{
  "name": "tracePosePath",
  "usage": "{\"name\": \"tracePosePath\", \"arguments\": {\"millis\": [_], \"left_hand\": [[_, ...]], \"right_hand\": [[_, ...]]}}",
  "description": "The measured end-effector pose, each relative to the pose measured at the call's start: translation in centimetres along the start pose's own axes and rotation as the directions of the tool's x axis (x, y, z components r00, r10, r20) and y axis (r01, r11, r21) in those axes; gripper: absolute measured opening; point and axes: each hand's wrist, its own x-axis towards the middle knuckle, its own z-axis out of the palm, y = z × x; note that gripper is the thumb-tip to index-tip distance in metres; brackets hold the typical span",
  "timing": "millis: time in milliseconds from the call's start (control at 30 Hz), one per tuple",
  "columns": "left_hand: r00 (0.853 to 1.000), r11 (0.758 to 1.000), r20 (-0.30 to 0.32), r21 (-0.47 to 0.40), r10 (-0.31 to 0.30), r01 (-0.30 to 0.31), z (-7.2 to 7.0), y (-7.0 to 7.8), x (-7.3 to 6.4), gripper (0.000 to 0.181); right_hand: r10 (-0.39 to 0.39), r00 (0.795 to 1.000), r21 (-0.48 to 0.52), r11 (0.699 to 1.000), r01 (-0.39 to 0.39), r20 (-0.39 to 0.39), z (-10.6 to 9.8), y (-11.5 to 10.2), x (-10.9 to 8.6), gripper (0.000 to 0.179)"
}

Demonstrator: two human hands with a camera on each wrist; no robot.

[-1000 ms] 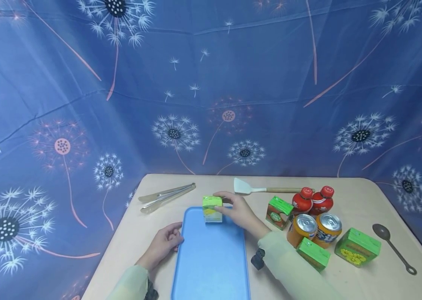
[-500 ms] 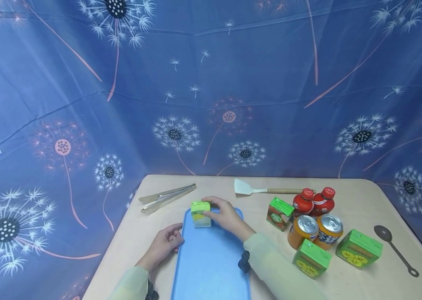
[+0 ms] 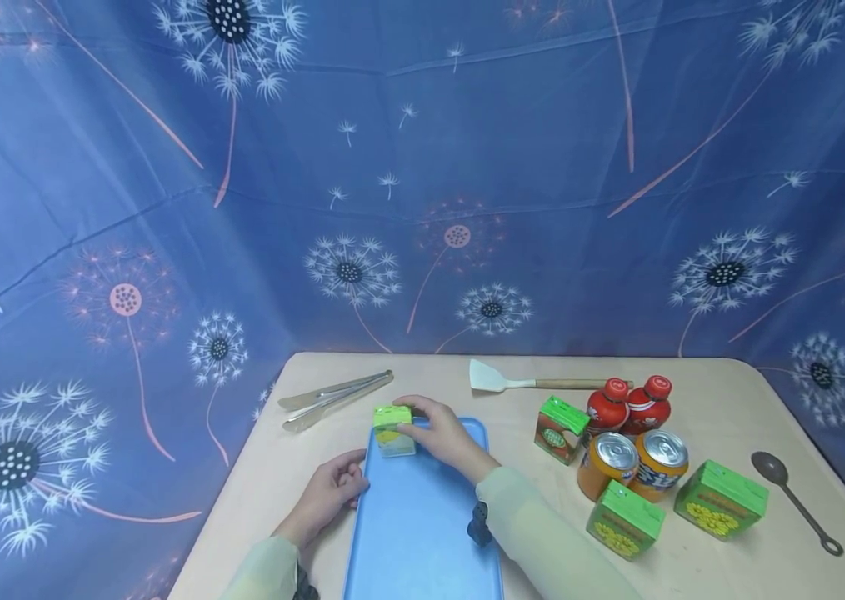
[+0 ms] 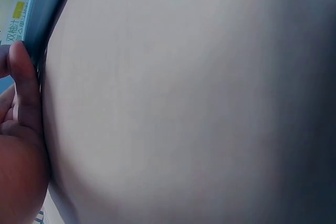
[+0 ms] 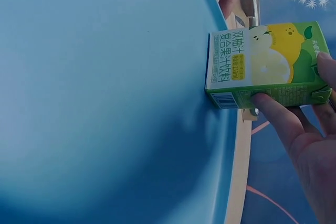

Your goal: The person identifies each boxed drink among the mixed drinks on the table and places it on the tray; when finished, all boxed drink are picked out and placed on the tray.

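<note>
The fingers of your right hand [image 3: 447, 437] grip the juice carton [image 3: 392, 438]; those of your left hand [image 3: 327, 493] pinch the left rim of the tray [image 3: 422, 533]. Expect moderate weight if full, and smooth paperboard walls that may dent: hold opposing faces with light, even pressure. The carton stands upright at the tray's far-left corner, left of the gripping fingers, which cover its upper right part.
</note>
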Motion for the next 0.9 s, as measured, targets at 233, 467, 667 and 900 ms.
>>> {"name": "tracePosePath", "arguments": {"millis": [233, 467, 667, 900], "left_hand": [[1.000, 1.000, -0.004, 0.006, 0.002, -0.002, 0.08, -0.06, -0.01, 0.060], [1.000, 1.000, -0.008, 0.023, -0.001, 0.001, 0.12, 0.10, 0.05, 0.060], [1.000, 1.000, -0.010, 0.031, 0.004, -0.004, 0.09, 0.03, 0.03, 0.059], [1.000, 1.000, -0.005, 0.026, 0.009, -0.009, 0.08, -0.09, 0.07, 0.058]], "right_hand": [[0.009, 0.999, -0.007, 1.000, -0.009, 0.033, 0.13, 0.18, 0.35, 0.043], [0.002, 1.000, -0.009, 1.000, -0.002, 0.028, 0.12, 0.03, 0.37, 0.043], [-0.001, 0.999, -0.019, 1.000, 0.001, 0.032, 0.21, 0.00, 0.43, 0.044], [0.005, 1.000, -0.031, 0.999, -0.004, 0.030, 0.09, -0.08, 0.29, 0.047]]}}
